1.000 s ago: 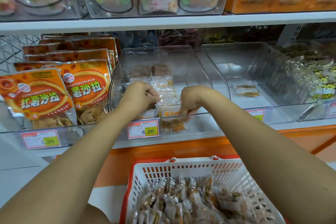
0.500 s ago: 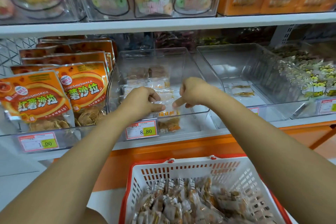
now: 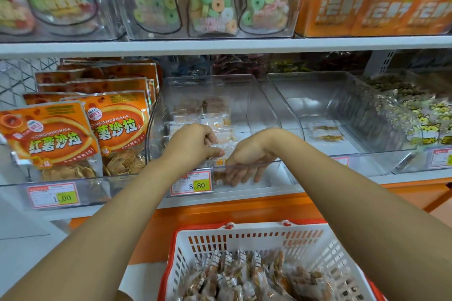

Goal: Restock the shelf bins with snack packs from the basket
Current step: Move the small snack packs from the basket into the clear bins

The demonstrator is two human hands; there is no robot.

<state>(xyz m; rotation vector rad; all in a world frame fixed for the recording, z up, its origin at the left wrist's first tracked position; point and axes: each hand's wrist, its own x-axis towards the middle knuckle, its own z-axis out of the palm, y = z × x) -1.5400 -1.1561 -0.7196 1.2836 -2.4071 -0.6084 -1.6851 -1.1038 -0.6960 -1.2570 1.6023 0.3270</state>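
Observation:
A clear middle shelf bin [image 3: 259, 105] holds several small clear snack packs [image 3: 215, 121]. My left hand [image 3: 195, 145] is inside it, its curled fingers and thumb pinching one clear snack pack [image 3: 226, 151] at the front of the pile. My right hand [image 3: 244, 166] reaches down behind the bin's low front wall, fingers fairly straight and pointing down against the packs at the bottom. Below the shelf stands a white basket with a red rim [image 3: 247, 239], with several brown snack packs [image 3: 244, 273] in it.
Orange chip bags [image 3: 49, 139] fill the bin on the left. A nearly bare clear bin [image 3: 325, 110] with a few packs sits to the right, and beyond it a bin of yellow-printed packs [image 3: 425, 120]. Price tags [image 3: 192, 183] line the shelf edge. Candy jars stand on the shelf above.
My right hand has dropped from above the pile to the bin's front bottom and its fingers have straightened downward. My left hand stays on the packs, hardly moved.

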